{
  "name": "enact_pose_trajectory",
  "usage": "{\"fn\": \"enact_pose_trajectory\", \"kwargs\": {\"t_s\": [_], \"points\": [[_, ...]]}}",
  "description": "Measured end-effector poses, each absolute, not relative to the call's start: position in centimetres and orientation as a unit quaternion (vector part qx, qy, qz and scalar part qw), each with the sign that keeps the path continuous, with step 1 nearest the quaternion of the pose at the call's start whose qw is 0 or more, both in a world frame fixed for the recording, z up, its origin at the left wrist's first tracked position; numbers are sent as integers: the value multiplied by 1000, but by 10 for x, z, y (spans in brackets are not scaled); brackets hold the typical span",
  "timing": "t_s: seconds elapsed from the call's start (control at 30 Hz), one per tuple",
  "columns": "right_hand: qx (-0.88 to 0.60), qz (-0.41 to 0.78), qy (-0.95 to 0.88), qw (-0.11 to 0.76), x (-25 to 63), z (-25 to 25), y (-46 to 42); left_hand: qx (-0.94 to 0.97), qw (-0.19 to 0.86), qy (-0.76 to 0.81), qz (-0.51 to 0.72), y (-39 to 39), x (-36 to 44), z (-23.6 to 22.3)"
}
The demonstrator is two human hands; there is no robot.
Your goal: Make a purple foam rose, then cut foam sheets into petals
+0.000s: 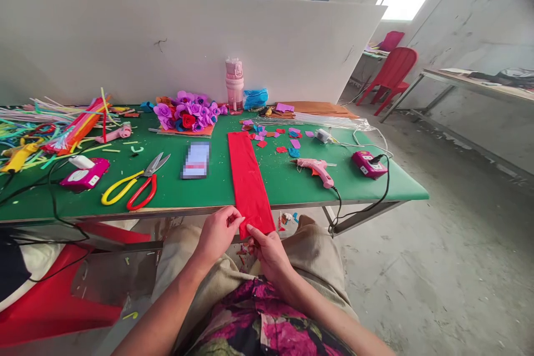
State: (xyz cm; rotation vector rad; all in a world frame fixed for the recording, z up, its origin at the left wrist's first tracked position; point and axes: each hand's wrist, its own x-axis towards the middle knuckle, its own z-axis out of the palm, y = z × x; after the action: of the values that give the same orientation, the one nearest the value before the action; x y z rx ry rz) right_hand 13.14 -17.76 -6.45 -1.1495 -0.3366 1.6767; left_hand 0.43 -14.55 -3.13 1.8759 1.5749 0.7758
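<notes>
A long red crepe paper strip (pixel 250 178) lies across the green table, its near end hanging past the front edge above my lap. My left hand (pixel 219 233) pinches the near left corner of the strip between thumb and fingertips. Beside it, my right hand (pixel 267 250) grips the same end, thumb on top and fingers underneath, partly hidden. Cut paper squares (pixel 281 149) in red, purple and blue are scattered beyond the strip. To its right rests a pink hot glue gun (pixel 316 169); on the left are scissors (pixel 144 181) with yellow and red handles.
A phone (pixel 196 160) lies left of the strip. Behind stand purple paper flowers (pixel 189 111) and a pink bottle (pixel 234 86). Coloured sticks (pixel 25 133) heap at far left. Magenta power blocks (pixel 369 164) trail cables over the front edge. A white board (pixel 187 44) closes the back.
</notes>
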Motion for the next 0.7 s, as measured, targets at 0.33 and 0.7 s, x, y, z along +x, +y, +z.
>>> {"fn": "enact_pose_trajectory", "kwargs": {"t_s": [0.33, 0.7], "points": [[-497, 685, -145, 513, 133, -68, -177, 668, 307, 593, 328, -144, 2, -37], [-511, 664, -175, 517, 130, -79, -177, 509, 552, 559, 352, -164, 12, -62]]}}
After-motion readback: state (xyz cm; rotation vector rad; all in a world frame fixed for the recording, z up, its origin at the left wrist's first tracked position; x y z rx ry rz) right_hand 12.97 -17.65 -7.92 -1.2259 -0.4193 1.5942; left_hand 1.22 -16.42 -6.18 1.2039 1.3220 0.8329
